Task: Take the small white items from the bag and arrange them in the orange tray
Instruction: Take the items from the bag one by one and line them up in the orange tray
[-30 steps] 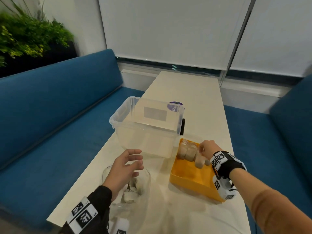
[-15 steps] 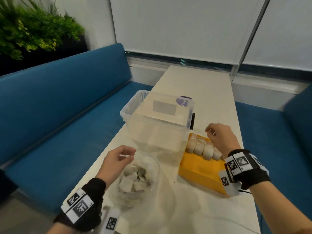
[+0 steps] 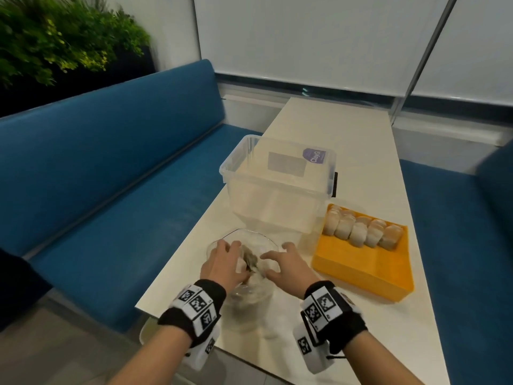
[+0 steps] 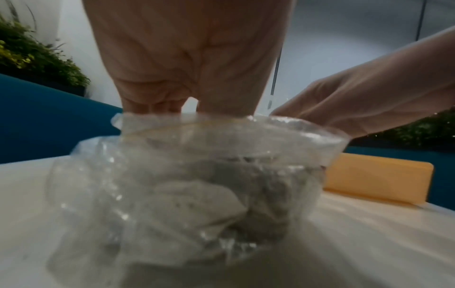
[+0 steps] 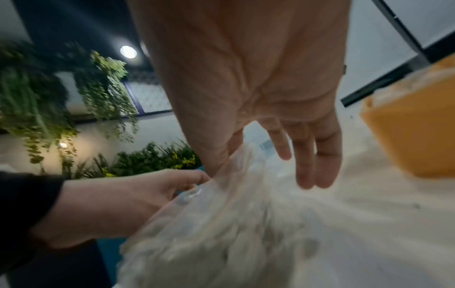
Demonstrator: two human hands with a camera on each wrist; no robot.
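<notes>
A clear plastic bag (image 3: pixel 249 290) with several small white items (image 4: pixel 197 194) inside stands near the table's front left edge. My left hand (image 3: pixel 233 251) grips the bag's left rim, with its fingers curled over the edge. My right hand (image 3: pixel 274 254) is at the bag's right rim. Its thumb is tucked against the plastic and its fingers (image 5: pixel 307 155) hang straight, holding nothing. To the right lies the orange tray (image 3: pixel 358 269). A row of several white items (image 3: pixel 361 232) lines its far side, and the near half is bare.
A clear plastic box (image 3: pixel 277 184) with a purple label stands just beyond the bag and left of the tray. The white table (image 3: pixel 333 129) runs away from me between blue benches (image 3: pixel 111 162). Plants (image 3: pixel 55 37) stand at the far left.
My right hand has left the row of items in the tray and come left to the bag's mouth. My left hand has closed on the bag's rim.
</notes>
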